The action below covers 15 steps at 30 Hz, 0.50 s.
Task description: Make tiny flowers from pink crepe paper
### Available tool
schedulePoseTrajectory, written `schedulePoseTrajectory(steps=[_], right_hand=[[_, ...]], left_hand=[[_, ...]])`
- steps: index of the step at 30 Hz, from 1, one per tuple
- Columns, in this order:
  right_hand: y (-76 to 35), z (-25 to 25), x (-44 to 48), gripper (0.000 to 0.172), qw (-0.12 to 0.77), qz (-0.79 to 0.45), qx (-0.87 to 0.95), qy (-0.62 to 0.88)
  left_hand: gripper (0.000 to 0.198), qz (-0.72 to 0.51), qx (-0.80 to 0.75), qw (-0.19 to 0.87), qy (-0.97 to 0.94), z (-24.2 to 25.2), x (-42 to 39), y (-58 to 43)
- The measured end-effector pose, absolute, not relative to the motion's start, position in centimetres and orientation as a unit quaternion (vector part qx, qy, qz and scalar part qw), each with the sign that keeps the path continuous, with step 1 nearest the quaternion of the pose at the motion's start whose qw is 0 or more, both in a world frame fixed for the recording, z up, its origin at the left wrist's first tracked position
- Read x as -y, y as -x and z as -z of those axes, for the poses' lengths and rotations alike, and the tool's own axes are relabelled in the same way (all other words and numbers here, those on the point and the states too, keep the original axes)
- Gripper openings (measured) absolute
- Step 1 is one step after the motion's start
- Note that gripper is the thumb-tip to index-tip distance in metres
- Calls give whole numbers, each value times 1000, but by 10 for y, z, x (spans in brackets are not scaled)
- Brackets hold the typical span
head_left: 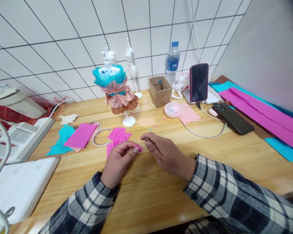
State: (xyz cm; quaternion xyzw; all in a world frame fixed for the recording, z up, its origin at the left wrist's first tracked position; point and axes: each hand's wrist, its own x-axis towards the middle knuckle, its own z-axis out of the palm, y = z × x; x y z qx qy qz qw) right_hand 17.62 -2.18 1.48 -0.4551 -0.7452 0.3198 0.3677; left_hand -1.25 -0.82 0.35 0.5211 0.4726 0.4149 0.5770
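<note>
My left hand (118,161) rests on the wooden table (146,191) with its fingers pinched on a small scrap of magenta paper (138,148). Just to its right, my right hand (164,152) is closed around a thin metal tool (146,138), its tip close to the scrap. More magenta paper pieces (117,135) lie just beyond my left hand. Behind them stands a small mannequin (116,89) on a white stand, dressed in a layered teal, pink and brown paper skirt.
Teal and magenta sheets (73,136) and a white cord loop lie at left, near white boxes (17,182). A cardboard box (160,91), pink dish of beads (173,109), water bottle (173,61), propped phone (199,82), flat phone (233,117) and paper sheets (263,113) fill the right.
</note>
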Motion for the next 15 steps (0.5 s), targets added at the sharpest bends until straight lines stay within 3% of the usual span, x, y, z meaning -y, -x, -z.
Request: schedulePoseTrajectory(steps=[4, 15], right_hand=[[-174, -12, 22, 36, 329, -311, 750, 483], [-171, -13, 27, 32, 269, -294, 761, 512]], left_hand=[[14, -429, -445, 597, -512, 0, 8, 15], [19, -401, -480, 548, -555, -8, 9, 10]])
